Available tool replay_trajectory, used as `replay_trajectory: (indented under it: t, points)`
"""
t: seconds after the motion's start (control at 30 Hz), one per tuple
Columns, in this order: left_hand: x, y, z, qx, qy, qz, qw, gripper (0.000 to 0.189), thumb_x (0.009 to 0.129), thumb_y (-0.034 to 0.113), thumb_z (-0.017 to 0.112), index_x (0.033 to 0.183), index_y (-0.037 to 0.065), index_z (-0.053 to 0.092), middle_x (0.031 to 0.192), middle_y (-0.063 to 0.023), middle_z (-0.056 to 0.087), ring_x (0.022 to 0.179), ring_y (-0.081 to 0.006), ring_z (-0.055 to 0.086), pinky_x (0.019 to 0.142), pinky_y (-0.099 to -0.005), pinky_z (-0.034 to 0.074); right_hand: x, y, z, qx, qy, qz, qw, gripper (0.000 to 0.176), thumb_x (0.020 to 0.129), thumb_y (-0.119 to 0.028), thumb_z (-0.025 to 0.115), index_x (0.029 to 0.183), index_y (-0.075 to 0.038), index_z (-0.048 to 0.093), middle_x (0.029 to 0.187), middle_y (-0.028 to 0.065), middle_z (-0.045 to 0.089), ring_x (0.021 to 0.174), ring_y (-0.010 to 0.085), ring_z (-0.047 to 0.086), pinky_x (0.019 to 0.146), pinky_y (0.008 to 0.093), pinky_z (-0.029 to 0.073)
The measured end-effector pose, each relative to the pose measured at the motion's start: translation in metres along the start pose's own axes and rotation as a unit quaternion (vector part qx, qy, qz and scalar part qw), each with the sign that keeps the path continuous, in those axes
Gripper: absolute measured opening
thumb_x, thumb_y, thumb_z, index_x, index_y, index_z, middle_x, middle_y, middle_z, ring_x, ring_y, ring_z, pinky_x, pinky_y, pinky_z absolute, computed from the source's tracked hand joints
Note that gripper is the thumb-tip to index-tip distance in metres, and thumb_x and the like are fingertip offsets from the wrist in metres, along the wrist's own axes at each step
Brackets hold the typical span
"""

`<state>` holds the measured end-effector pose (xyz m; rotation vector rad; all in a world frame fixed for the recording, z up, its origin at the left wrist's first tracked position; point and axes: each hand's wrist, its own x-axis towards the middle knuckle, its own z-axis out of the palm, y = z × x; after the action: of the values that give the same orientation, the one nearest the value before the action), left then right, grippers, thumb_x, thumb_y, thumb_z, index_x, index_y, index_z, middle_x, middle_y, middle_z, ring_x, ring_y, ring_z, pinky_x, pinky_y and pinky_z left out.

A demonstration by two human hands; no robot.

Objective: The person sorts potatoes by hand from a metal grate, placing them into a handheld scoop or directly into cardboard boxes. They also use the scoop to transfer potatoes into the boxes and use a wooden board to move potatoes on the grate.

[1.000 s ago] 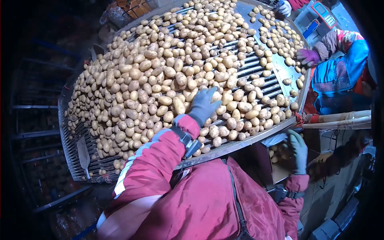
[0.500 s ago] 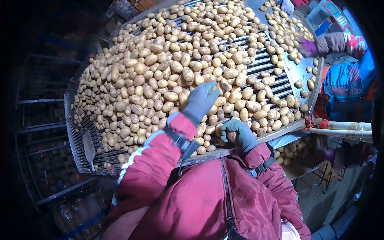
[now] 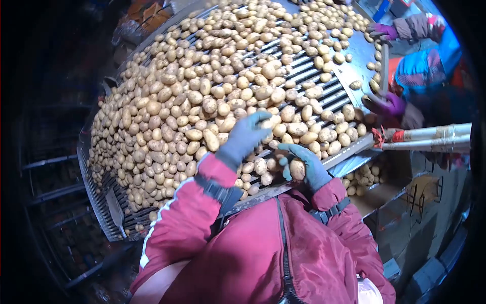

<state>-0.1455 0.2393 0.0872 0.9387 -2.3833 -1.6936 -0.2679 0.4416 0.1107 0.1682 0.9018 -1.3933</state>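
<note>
Slatted and tilted, the table (image 3: 352, 76) is heaped with potatoes (image 3: 192, 101). At the table's near edge the left hand (image 3: 244, 137), in a grey glove, lies on the heap with its fingers (image 3: 260, 117) loosely apart. Just beside it, over the same edge, the right hand (image 3: 306, 164) has its fingers clamped on one potato (image 3: 297, 169). At the table's right edge is a co-worker's purple-gloved hand (image 3: 387, 105).

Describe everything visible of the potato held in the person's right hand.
The potato is small, oval and tan, with dull, speckled skin. It lies in the right hand, whose grey-blue glove curls round it and hides its far side. It is held over the near rim of the slatted sorting table.
</note>
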Motion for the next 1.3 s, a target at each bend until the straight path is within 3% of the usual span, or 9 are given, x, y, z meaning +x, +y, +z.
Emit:
replay_trajectory:
  t: [0.03, 0.07, 0.27, 0.3, 0.47, 0.53, 0.6, 0.77, 1.3]
  points:
    - [-0.017, 0.013, 0.009, -0.057, -0.069, -0.023, 0.996, 0.046, 0.091, 0.016, 0.071, 0.134, 0.006, 0.062, 0.098, -0.0027, 0.067, 0.083, -0.0107, 0.063, 0.070, -0.0280, 0.053, -0.007, -0.010, 0.008, -0.048, 0.005, 0.021, 0.999, 0.035, 0.101, -0.028, 0.058, 0.119, 0.001, 0.065, 0.079, 0.0075, 0.066, 0.062, 0.0167, 0.064, 0.053, 0.0274, 0.053]
    - [-0.032, 0.019, 0.019, 0.031, -0.040, 0.213, 0.976, 0.047, 0.088, 0.016, 0.073, 0.133, 0.004, 0.062, 0.108, -0.0076, 0.068, 0.092, -0.0154, 0.065, 0.080, -0.0311, 0.055, 0.005, 0.004, -0.013, -0.031, 0.011, 0.057, 0.998, 0.033, 0.102, -0.030, 0.057, 0.113, 0.000, 0.066, 0.081, 0.0083, 0.069, 0.061, 0.0168, 0.066, 0.053, 0.0274, 0.054]
    - [-0.061, 0.062, 0.014, -0.081, -0.108, -0.102, 0.986, 0.050, 0.089, 0.029, 0.074, 0.129, 0.002, 0.062, 0.117, -0.0139, 0.065, 0.103, -0.0248, 0.066, 0.092, -0.0358, 0.052, 0.017, 0.045, -0.051, -0.266, -0.029, -0.279, 0.922, 0.030, 0.100, -0.025, 0.056, 0.112, 0.000, 0.068, 0.090, 0.0089, 0.071, 0.068, 0.0180, 0.068, 0.060, 0.0296, 0.054]
    - [-0.064, 0.055, 0.007, -0.078, -0.121, -0.096, 0.985, 0.050, 0.089, 0.029, 0.074, 0.129, 0.002, 0.062, 0.117, -0.0139, 0.065, 0.103, -0.0248, 0.066, 0.092, -0.0358, 0.052, -0.008, 0.026, -0.030, -0.078, -0.039, -0.104, 0.991, 0.034, 0.100, -0.027, 0.058, 0.116, 0.001, 0.068, 0.093, 0.0084, 0.070, 0.070, 0.0179, 0.067, 0.061, 0.0303, 0.054]
    - [-0.053, -0.097, -0.028, 0.398, 0.049, 0.194, 0.895, 0.044, 0.092, 0.026, 0.070, 0.128, 0.003, 0.063, 0.127, -0.0216, 0.063, 0.123, -0.0396, 0.056, 0.110, -0.0473, 0.041, -0.034, 0.052, -0.049, -0.046, 0.070, -0.074, 0.994, 0.037, 0.101, -0.032, 0.059, 0.115, 0.001, 0.068, 0.086, 0.0100, 0.070, 0.064, 0.0220, 0.067, 0.058, 0.0346, 0.058]
    - [-0.051, -0.116, -0.048, 0.561, 0.098, 0.129, 0.812, 0.056, 0.090, 0.036, 0.069, 0.137, 0.006, 0.059, 0.138, -0.0221, 0.058, 0.131, -0.0422, 0.049, 0.115, -0.0517, 0.035, -0.029, 0.074, -0.079, -0.340, -0.080, -0.348, 0.870, 0.038, 0.101, -0.034, 0.059, 0.113, 0.002, 0.068, 0.084, 0.0111, 0.070, 0.062, 0.0252, 0.068, 0.056, 0.0377, 0.059]
    - [-0.059, -0.127, -0.059, 0.524, 0.128, 0.197, 0.818, 0.068, 0.089, 0.037, 0.068, 0.147, 0.010, 0.050, 0.154, -0.0197, 0.043, 0.142, -0.0401, 0.038, 0.119, -0.0549, 0.026, -0.050, 0.089, -0.071, 0.000, 0.017, -0.168, 0.986, 0.040, 0.101, -0.035, 0.059, 0.111, 0.003, 0.068, 0.082, 0.0122, 0.069, 0.061, 0.0269, 0.068, 0.055, 0.0393, 0.059]
    - [-0.075, -0.093, -0.043, 0.545, 0.127, 0.179, 0.810, 0.077, 0.088, 0.038, 0.067, 0.155, 0.013, 0.040, 0.159, -0.0175, 0.038, 0.146, -0.0367, 0.034, 0.122, -0.0547, 0.019, -0.101, 0.150, -0.118, 0.067, 0.136, -0.146, 0.978, 0.042, 0.103, -0.034, 0.057, 0.115, 0.005, 0.066, 0.090, 0.0130, 0.069, 0.064, 0.0234, 0.067, 0.055, 0.0409, 0.060]
    - [-0.074, -0.110, -0.043, 0.580, 0.142, 0.244, 0.764, 0.074, 0.091, 0.043, 0.064, 0.153, 0.009, 0.042, 0.157, -0.0178, 0.041, 0.144, -0.0343, 0.037, 0.120, -0.0553, 0.021, -0.377, 0.271, -0.252, 0.177, 0.561, -0.216, 0.779, 0.058, 0.098, -0.053, 0.059, 0.121, 0.000, 0.065, 0.073, 0.0123, 0.065, 0.060, 0.0297, 0.064, 0.052, 0.0434, 0.052]
